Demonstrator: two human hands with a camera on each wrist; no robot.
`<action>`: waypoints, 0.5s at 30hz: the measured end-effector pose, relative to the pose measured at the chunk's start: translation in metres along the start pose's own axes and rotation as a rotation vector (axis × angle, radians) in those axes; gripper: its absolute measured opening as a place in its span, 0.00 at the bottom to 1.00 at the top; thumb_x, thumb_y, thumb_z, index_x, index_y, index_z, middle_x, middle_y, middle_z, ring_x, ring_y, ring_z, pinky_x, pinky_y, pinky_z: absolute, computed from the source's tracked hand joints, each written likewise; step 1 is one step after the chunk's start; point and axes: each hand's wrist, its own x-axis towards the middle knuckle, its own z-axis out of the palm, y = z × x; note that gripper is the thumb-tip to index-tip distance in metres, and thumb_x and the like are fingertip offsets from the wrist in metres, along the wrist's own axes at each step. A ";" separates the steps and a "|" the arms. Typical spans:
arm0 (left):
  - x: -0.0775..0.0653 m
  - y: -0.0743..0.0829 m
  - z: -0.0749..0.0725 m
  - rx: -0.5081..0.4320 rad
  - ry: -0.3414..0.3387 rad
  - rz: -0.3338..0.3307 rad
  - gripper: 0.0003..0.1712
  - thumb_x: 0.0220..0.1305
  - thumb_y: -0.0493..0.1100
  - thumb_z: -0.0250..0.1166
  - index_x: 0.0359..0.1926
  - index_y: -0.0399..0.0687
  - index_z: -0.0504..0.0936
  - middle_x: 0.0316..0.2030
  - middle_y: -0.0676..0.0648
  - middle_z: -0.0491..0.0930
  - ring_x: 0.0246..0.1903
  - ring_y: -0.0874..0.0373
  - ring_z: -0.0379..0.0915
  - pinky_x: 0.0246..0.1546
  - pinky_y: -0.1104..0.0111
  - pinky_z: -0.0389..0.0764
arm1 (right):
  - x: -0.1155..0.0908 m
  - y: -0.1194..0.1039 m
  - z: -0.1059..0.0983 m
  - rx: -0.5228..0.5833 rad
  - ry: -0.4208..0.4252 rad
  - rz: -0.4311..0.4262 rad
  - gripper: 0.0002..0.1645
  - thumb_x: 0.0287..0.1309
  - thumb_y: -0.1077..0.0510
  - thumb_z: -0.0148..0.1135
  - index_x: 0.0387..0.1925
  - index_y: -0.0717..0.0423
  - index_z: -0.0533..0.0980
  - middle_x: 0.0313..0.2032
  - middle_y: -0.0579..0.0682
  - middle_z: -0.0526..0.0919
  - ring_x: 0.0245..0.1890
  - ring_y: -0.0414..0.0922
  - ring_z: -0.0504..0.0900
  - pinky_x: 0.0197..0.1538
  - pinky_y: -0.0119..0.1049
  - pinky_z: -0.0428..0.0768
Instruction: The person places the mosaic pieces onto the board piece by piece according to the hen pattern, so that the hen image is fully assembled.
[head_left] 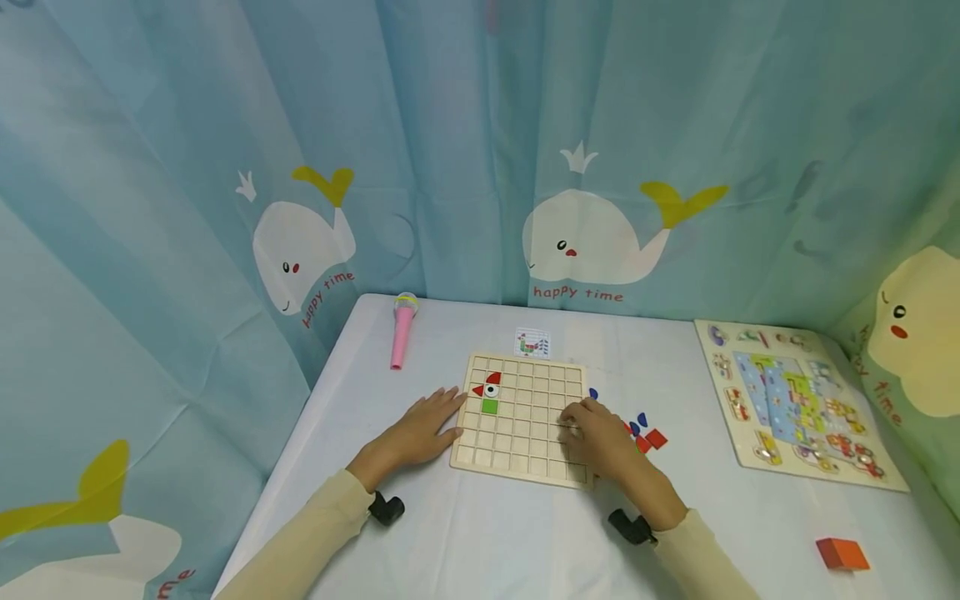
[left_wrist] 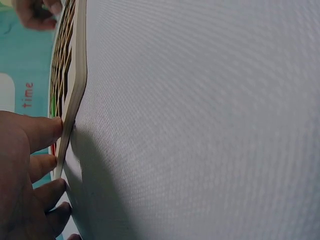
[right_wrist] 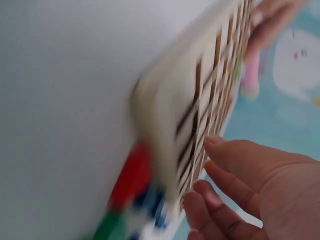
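Left hand [head_left: 426, 427], fingers spread, touches the wooden grid board [head_left: 519, 427] on the table [head_left: 517, 550]; right hand [head_left: 596, 435], loosely bent, seemingly empty, is above it. One stray nudge, I judge, could jolt the green square [head_left: 489, 407] askew.

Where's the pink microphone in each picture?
Head: the pink microphone lies left of the middle, handle pointing down.
Left wrist: it isn't in this picture.
Right wrist: its blurry pink handle shows toward the upper right.
Shared landmark: the wooden grid board is in all three views.
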 end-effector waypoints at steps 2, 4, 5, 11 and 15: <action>0.000 0.000 0.000 0.001 0.002 0.005 0.38 0.82 0.54 0.55 0.84 0.52 0.57 0.83 0.45 0.54 0.83 0.45 0.46 0.82 0.45 0.50 | -0.008 0.013 -0.011 0.017 -0.018 0.061 0.13 0.66 0.59 0.72 0.48 0.58 0.81 0.46 0.55 0.81 0.43 0.50 0.80 0.47 0.52 0.80; 0.000 0.000 0.001 -0.001 0.002 0.009 0.38 0.82 0.54 0.55 0.84 0.52 0.57 0.83 0.44 0.54 0.83 0.44 0.46 0.82 0.45 0.50 | -0.016 0.024 -0.022 0.024 -0.040 0.131 0.12 0.66 0.58 0.72 0.47 0.60 0.81 0.45 0.56 0.80 0.41 0.49 0.79 0.46 0.51 0.82; 0.000 -0.001 0.001 -0.003 0.002 0.012 0.38 0.82 0.54 0.55 0.84 0.52 0.57 0.83 0.44 0.54 0.83 0.44 0.46 0.82 0.45 0.50 | -0.020 0.029 -0.026 0.023 -0.052 0.172 0.13 0.66 0.57 0.72 0.46 0.61 0.80 0.44 0.56 0.80 0.40 0.49 0.78 0.45 0.50 0.82; 0.001 -0.001 0.002 -0.002 0.001 0.010 0.38 0.82 0.55 0.55 0.84 0.52 0.57 0.83 0.44 0.54 0.83 0.44 0.46 0.82 0.45 0.50 | -0.041 0.050 -0.042 0.002 -0.111 0.363 0.17 0.65 0.54 0.74 0.43 0.63 0.79 0.38 0.56 0.76 0.36 0.51 0.75 0.39 0.45 0.78; 0.001 -0.001 0.001 -0.001 -0.002 0.007 0.38 0.82 0.55 0.55 0.84 0.52 0.56 0.83 0.45 0.54 0.83 0.45 0.45 0.82 0.45 0.50 | -0.045 0.057 -0.040 -0.038 -0.137 0.385 0.17 0.65 0.54 0.73 0.45 0.64 0.80 0.38 0.56 0.79 0.36 0.51 0.76 0.45 0.53 0.76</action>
